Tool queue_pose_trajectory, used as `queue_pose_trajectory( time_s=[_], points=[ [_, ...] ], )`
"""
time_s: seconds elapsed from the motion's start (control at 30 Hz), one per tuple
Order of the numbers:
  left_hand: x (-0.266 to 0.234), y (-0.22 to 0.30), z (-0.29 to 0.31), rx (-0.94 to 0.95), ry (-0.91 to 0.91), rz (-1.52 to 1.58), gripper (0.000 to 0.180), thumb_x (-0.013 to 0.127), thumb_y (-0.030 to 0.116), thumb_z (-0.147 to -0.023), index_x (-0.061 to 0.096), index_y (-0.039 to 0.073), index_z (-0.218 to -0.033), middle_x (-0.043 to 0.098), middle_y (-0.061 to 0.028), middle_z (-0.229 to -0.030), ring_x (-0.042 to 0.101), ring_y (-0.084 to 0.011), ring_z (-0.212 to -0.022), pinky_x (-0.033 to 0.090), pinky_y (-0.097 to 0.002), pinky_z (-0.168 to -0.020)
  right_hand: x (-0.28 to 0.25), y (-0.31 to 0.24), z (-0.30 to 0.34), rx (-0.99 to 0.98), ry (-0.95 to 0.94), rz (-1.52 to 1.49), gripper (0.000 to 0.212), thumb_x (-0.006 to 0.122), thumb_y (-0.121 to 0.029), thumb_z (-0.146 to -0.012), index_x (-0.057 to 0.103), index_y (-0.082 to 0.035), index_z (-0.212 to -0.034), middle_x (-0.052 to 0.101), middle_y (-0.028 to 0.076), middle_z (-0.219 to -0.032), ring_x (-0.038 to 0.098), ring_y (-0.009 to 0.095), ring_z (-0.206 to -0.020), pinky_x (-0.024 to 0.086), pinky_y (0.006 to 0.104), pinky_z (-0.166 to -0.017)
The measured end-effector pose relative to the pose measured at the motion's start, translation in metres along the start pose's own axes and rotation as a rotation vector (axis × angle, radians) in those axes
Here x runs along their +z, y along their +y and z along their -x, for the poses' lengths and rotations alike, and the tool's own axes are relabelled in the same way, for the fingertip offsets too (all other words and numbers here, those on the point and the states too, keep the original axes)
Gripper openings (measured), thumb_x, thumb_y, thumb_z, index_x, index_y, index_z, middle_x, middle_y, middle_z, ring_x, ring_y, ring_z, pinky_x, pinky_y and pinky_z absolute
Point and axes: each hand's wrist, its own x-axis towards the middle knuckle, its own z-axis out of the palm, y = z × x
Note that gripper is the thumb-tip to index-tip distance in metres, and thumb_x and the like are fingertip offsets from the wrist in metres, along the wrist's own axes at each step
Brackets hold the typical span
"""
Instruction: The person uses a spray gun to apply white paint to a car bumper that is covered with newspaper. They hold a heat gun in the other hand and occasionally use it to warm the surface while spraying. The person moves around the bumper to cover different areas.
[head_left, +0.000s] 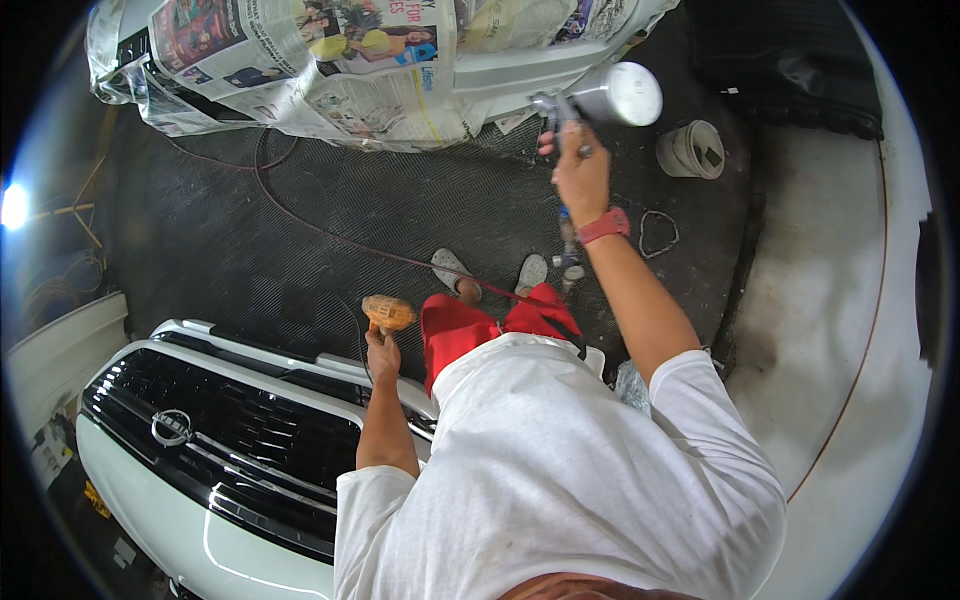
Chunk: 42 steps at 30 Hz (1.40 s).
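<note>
My right hand (pixel 582 178) is closed round the handle of a spray gun (pixel 556 106), slightly blurred by motion. The gun's round cup (pixel 632 94) has a white top and points to the right. Just beyond the gun is the silver-white lower edge of a vehicle body (pixel 500 82), masked with newspaper (pixel 345 75) and clear plastic. Lower left, my left hand (pixel 382 357) grips the short handle of an orange, rounded hand tool (pixel 389 313); a thin cable runs near it. I cannot tell the tool's exact kind.
A reddish hose (pixel 335 237) crosses the dark ribbed floor past my feet. At the right stand a white bucket (pixel 690 150) and a black padded item (pixel 785 65). Close on my left is a white car front with a black grille (pixel 230 425). A pale wall (pixel 820 270) bounds the right.
</note>
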Motion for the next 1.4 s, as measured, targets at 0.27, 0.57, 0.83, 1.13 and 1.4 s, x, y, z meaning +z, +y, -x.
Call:
queue_pose_trajectory(
  time_s=[0.27,0.57,0.83,1.13,1.4],
  points=[
    [0.027,0.026,0.043,0.008,0.061,0.14,0.04,0.063,0.02,-0.101,0.053,0.001,-0.135,0.07,-0.0209,-0.123,0.069,-0.0343,-0.113,0.051,-0.0409,-0.099,0.026,0.019,0.02,-0.032,-0.22,-0.048,0.04,0.053,-0.033,-0.11,0.07,0.003,-0.11,0.077,0.01,-0.085,0.073,0.016,-0.074,0.056,0.033,-0.07],
    [0.056,0.064,0.09,0.052,-0.014,0.445,0.043,0.061,0.017,-0.102,0.05,0.0,-0.14,0.064,-0.0077,-0.113,0.059,-0.0155,-0.095,0.049,-0.0308,-0.088,-0.091,0.105,-0.055,0.018,0.055,0.019,0.044,0.051,-0.04,-0.11,0.071,-0.001,-0.107,0.076,0.006,-0.08,0.069,0.015,-0.06,0.051,0.0306,-0.046],
    [0.049,0.153,0.146,0.163,-0.135,0.637,0.056,0.056,0.005,-0.095,0.039,0.001,-0.148,0.059,-0.0071,-0.119,0.057,-0.0143,-0.104,0.046,-0.0288,-0.096,-0.156,0.118,-0.069,-0.01,0.193,-0.04,0.046,0.049,-0.04,-0.111,0.071,0.0,-0.112,0.077,0.008,-0.089,0.068,0.012,-0.063,0.049,0.0282,-0.046],
    [0.034,0.246,0.192,0.442,-0.32,0.486,0.061,0.057,0.0,-0.1,0.033,0.003,-0.157,0.053,-0.007,-0.133,0.054,-0.0152,-0.117,0.043,-0.0309,-0.105,-0.184,0.072,-0.025,0.006,-0.25,-0.273,0.049,0.053,-0.039,-0.11,0.06,-0.005,-0.144,0.078,0.013,-0.095,0.071,0.016,-0.065,0.054,0.0327,-0.056],
    [0.041,0.305,0.218,0.609,-0.313,0.272,0.057,0.057,0.005,-0.105,0.033,0.002,-0.157,0.053,-0.0096,-0.137,0.053,-0.0182,-0.123,0.043,-0.0325,-0.107,-0.239,0.151,0.005,-0.088,0.158,-0.147,0.054,0.05,-0.035,-0.11,0.046,-0.01,-0.158,0.074,0.02,-0.119,0.075,0.028,-0.095,0.059,0.0382,-0.086]
  ],
)
